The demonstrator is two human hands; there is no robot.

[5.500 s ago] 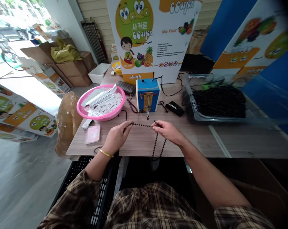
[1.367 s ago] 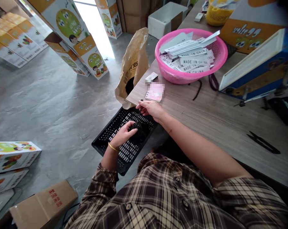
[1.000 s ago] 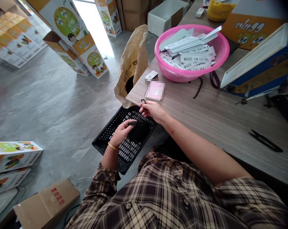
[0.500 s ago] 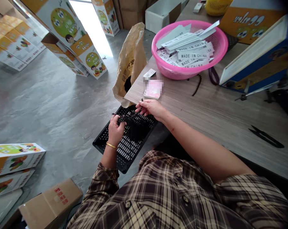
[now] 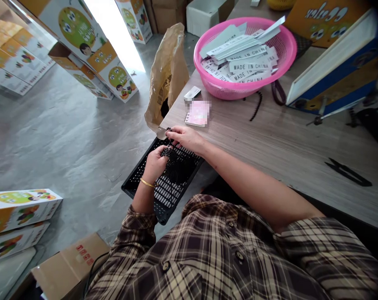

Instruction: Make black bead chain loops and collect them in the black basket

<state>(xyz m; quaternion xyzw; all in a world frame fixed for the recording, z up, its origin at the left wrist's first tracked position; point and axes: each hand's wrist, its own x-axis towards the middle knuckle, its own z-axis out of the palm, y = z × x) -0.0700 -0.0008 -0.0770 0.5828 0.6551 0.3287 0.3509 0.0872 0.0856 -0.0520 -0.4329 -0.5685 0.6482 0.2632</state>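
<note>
Above the black plastic crate (image 5: 165, 193), my left hand (image 5: 155, 164) is closed around a bunch of thin black beaded strands (image 5: 178, 164), which hang down over the crate. My right hand (image 5: 188, 139) is just beside it to the upper right, pinching a black beaded strand between thumb and fingers. The fingertips of both hands are close together, and the strand's exact path between them is hard to make out. A similar dark beaded strand (image 5: 256, 106) lies on the wooden table (image 5: 270, 154) below the pink basket.
A pink basket (image 5: 200, 71) of "MADE IN CHINA" paper strips stands on the table, near a pink notepad (image 5: 197, 114), a small white box (image 5: 192, 93), a blue-white upright box (image 5: 329, 62) and black thread snips (image 5: 348, 171). An open brown paper bag (image 5: 168, 62) and printed cartons (image 5: 117, 75) stand on the floor.
My right hand has moved left and slightly up, and my left hand has shifted a little right, so they are closer together. The view has shifted slightly.
</note>
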